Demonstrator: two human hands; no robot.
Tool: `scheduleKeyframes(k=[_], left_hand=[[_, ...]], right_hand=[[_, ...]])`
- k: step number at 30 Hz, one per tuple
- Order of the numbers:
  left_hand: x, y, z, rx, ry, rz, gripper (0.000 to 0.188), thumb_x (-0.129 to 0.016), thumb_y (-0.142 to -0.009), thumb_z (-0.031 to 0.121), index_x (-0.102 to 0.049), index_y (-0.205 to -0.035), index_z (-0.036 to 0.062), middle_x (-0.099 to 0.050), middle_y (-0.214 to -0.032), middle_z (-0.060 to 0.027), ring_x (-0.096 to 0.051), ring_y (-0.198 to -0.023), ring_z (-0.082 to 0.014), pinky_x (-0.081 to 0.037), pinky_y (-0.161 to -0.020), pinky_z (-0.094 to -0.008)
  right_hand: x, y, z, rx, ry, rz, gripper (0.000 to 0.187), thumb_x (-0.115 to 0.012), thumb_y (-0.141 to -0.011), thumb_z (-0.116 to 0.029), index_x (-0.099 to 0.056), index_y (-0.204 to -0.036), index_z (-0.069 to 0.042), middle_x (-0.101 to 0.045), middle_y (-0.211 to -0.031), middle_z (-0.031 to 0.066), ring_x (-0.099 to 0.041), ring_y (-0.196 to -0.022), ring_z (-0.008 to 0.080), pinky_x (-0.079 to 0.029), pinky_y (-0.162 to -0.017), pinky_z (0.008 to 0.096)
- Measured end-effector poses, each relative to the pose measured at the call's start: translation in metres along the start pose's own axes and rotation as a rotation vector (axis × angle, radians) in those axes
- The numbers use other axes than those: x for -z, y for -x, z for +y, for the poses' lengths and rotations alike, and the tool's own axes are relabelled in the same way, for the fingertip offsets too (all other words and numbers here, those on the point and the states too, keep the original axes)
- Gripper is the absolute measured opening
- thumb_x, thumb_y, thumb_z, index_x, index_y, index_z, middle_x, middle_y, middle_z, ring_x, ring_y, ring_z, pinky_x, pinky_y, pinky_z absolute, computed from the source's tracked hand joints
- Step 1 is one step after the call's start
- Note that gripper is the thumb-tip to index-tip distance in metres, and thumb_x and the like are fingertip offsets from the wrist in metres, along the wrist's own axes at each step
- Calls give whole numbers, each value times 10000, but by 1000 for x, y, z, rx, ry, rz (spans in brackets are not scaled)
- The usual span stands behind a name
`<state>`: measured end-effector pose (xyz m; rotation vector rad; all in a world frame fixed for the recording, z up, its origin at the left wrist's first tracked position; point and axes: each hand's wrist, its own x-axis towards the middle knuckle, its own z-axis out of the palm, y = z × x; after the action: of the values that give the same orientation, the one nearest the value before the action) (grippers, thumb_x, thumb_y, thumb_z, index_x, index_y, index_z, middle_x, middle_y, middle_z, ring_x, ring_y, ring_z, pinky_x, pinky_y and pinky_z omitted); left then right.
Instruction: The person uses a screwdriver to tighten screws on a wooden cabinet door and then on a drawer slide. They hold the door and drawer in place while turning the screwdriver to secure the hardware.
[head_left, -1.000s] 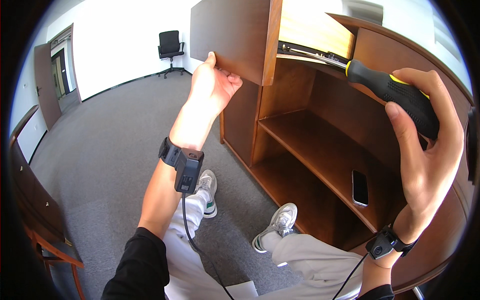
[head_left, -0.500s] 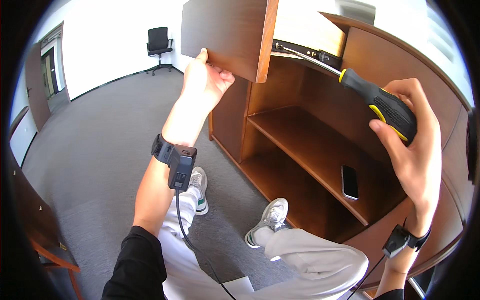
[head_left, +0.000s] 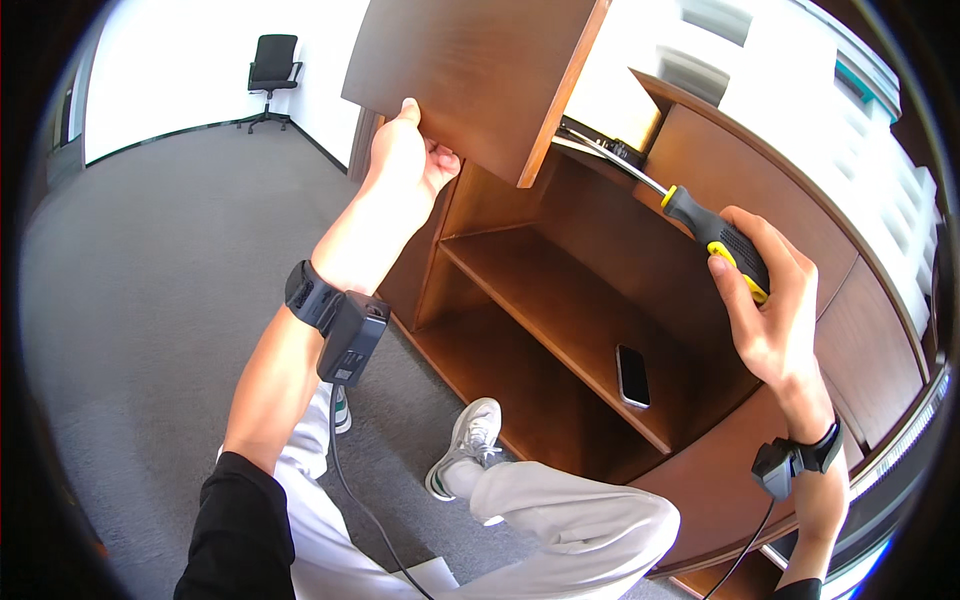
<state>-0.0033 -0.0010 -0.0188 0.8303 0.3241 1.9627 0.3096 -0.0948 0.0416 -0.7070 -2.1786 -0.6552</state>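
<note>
My left hand is at the lower edge of a brown wooden drawer front, thumb against its face and the other fingers curled beneath. The drawer is pulled out of the cabinet. In my right hand is a screwdriver with a black and yellow handle, gripped by thumb and fingers. Its metal shaft points up and left, to the dark drawer slide along the pale drawer side. Whether the tip sits in a screw is too small to tell.
Below the drawer, the open cabinet has a shelf with a phone lying on it. My shoe is beside the cabinet base. A black office chair stands at the far wall. Cables hang from the devices on both wrists.
The view has turned to the right, so the cabinet and chair appear farther left. My left hand stays on the drawer front; my right still holds the screwdriver at the slide.
</note>
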Motion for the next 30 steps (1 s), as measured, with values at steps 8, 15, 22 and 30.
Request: scheduleKeyframes(k=[8, 15, 22, 30], left_hand=[[-8, 5, -2, -12, 1, -3, 317, -240, -1078, 292, -459, -1143, 71, -534, -1053, -56, -397, -727, -104, -371, -607, -251], [-18, 7, 2, 33, -26, -12, 304, -264, -1077, 299, -465, -1104, 73, -516, -984, -35, -381, -720, -109, -375, -617, -249], [-22, 13, -7, 53, -57, -3, 302, -268, -1076, 303, -471, -1071, 79, -476, -917, -20, -341, -706, -108, -372, -624, -252], [-36, 19, -12, -6, -34, 6, 331, -243, -1078, 303, -472, -1084, 65, -510, -960, -39, -353, -703, -110, -366, -607, -252]], right_hand=[[29, -25, -19, -831, -674, -259, 377, -487, -995, -320, -628, -923, 22, -516, -592, 3, -389, -431, 45, -300, -403, 208], [23, -5, 3, -401, -369, -253, 291, -588, -944, -295, -610, -897, -8, -507, -614, 1, -459, -544, 74, -375, -510, 249], [23, -4, 14, 208, 270, 43, 346, -745, -728, -19, -613, -1048, -12, -564, -782, 133, -587, -659, 326, -496, -620, 338], [35, -6, 22, 233, 218, -11, 292, -723, -776, -32, -622, -1048, 0, -599, -780, 147, -606, -642, 340, -499, -585, 340]])
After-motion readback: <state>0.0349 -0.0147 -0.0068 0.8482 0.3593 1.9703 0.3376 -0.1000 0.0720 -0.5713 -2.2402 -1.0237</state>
